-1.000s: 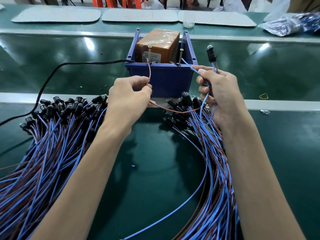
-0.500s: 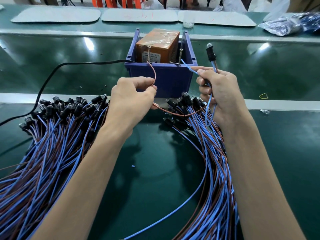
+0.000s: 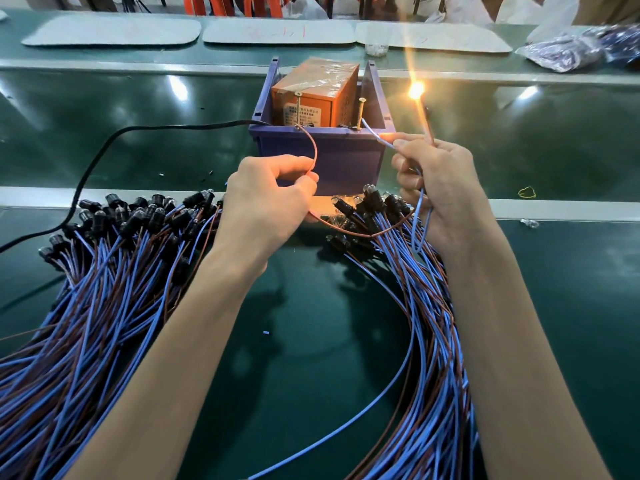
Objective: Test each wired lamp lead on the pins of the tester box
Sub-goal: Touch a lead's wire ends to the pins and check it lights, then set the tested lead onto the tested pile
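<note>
Fingers (image 3: 294, 166): left hand (image 3: 263, 206) pinches brown wire (image 3: 313, 147), right hand (image 3: 440, 188) blue wire (image 3: 375, 133); glare hides lamp (image 3: 416, 90).

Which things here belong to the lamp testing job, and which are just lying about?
In use: tester box, left pin, right pin, lit lamp, brown wire in left hand, blue wire in right hand, left pile, right pile.
Lying about: yellow band, grey mats, bags.

Your workstation: a glossy dark green bench top (image 3: 311, 341) crossed by pale metal rails (image 3: 571, 209).
Beyond you, three flat grey rounded mats (image 3: 110, 29) lie along the far green ledge, orange plastic chairs (image 3: 221, 3) stand behind them, and white light reflections (image 3: 178, 88) streak the sheen ahead of you.
</note>
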A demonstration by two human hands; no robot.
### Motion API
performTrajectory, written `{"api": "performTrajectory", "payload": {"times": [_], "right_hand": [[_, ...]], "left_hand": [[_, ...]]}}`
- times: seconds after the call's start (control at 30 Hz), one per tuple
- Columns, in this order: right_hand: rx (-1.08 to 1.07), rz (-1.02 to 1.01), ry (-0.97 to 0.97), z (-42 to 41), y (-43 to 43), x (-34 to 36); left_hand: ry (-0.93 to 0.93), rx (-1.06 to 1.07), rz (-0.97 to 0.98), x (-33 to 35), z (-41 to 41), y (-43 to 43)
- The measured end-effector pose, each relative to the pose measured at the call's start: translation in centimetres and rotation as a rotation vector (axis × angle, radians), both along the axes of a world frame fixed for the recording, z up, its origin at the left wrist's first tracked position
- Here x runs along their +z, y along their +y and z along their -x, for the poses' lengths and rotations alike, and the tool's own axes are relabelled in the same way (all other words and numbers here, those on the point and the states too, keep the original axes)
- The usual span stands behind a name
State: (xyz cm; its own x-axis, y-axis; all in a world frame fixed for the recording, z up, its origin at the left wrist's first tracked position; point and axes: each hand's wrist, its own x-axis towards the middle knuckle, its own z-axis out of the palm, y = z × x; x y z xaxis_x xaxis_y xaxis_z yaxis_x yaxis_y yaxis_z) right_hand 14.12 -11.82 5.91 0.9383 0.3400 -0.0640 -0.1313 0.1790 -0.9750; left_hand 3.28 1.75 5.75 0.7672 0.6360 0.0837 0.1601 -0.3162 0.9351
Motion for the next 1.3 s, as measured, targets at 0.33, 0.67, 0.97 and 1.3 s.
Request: {"api": "performTrajectory", "payload": {"times": [0.33,0.67,0.97,1.3], "right_hand": [[0.005,-0.002,-0.003,-0.1,0.0,-0.1],[0.006,0.002,0.003,0.0,0.0,0.1],[0.162,0.240,-0.155,1.3,0.7,0.8],[0.105,0.297,-0.166,1.5,0.6,1.5]], "left_hand": [[0.023,-0.002,-0.004,0.2,0.1,-0.3],[0.064,-0.040,-0.006,1.0,0.5,-0.8],[0.266,-0.171,-0.265,2.1,1.1,-1.6],[0.374,-0.382,-0.538,2.5,1.7,-1.7]]}}
